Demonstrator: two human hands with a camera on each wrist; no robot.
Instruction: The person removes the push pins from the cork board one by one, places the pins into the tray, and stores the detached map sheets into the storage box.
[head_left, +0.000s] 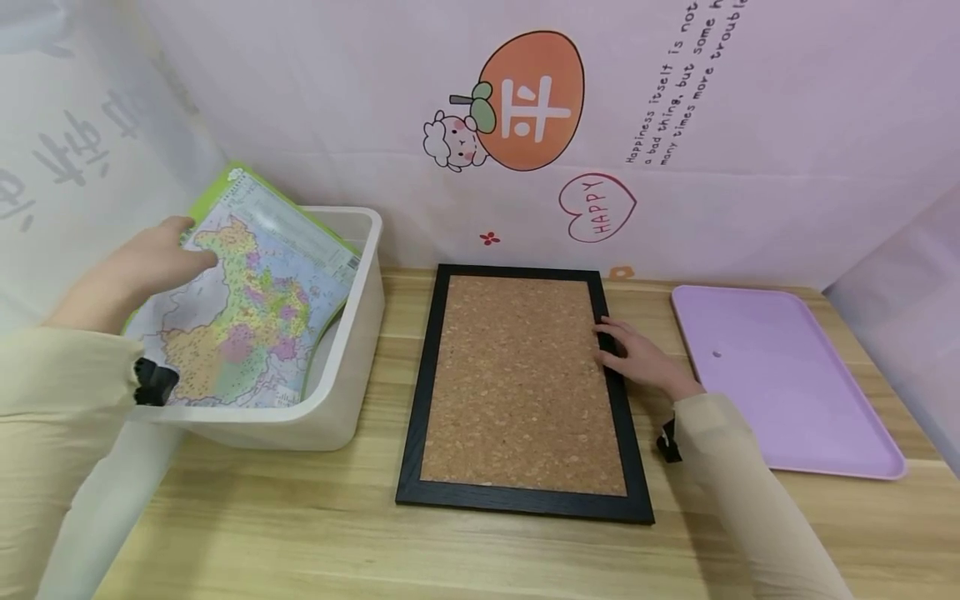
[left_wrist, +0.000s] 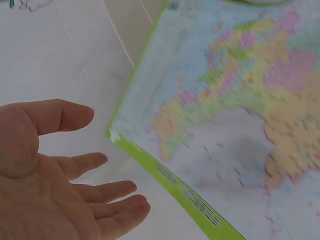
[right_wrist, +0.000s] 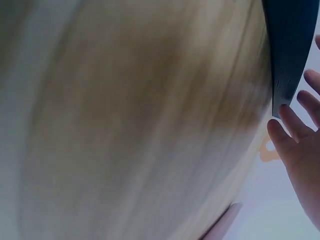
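In the head view a map with a bright green border (head_left: pixel 255 292) leans inside a white plastic bin (head_left: pixel 363 358) on the left. My left hand (head_left: pixel 161 258) is over the map's left edge. Seen from the left wrist, that hand (left_wrist: pixel 65 185) has its fingers spread beside a corner of the map (left_wrist: pixel 225 110), with a gap between them. A cork board (head_left: pixel 525 375) in a black frame (head_left: pixel 525 500) lies flat at the middle. At the frame's right side is my right hand (head_left: pixel 641 358), its fingertips at the black edge. The right wrist view shows these fingers (right_wrist: pixel 290 125) extended near the frame.
A pale purple tray (head_left: pixel 795 383) lies flat on the wooden table (head_left: pixel 300 517), right of my right forearm. Behind stands a pink printed cloth (head_left: pixel 337 100) with cartoon figures and lettering. Another pale cloth (head_left: pixel 75 225) borders the left side.
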